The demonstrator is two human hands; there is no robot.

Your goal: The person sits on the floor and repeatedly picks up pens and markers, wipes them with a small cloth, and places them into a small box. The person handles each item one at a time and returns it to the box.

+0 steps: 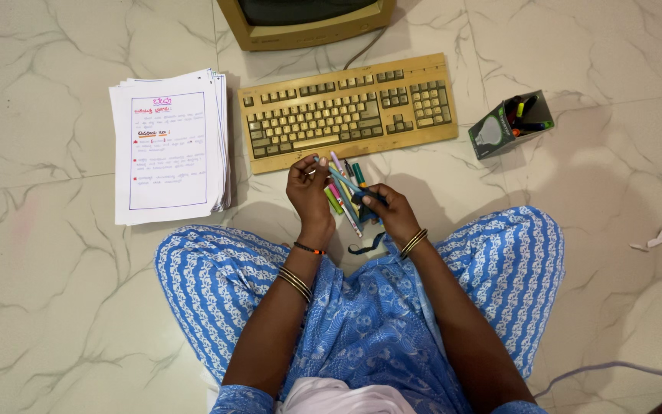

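Both hands are closing on a bunch of pens [344, 192] above the floor [55, 307]: left hand [308, 192] steadying the bundle, right hand [392, 213] pinching one; light, slick barrels probably need mid-shaft gripping

A yellowed keyboard [349, 112] lies on the pale marble floor [55, 307], with the base of an old monitor [306, 23] just beyond it at the far edge. To the keyboard's left sits a stack of handwritten papers [170, 146]. To its right an open small box [510, 124] lies on its side holding a few markers, and a scrap of paper [650, 242] rests near the right edge.
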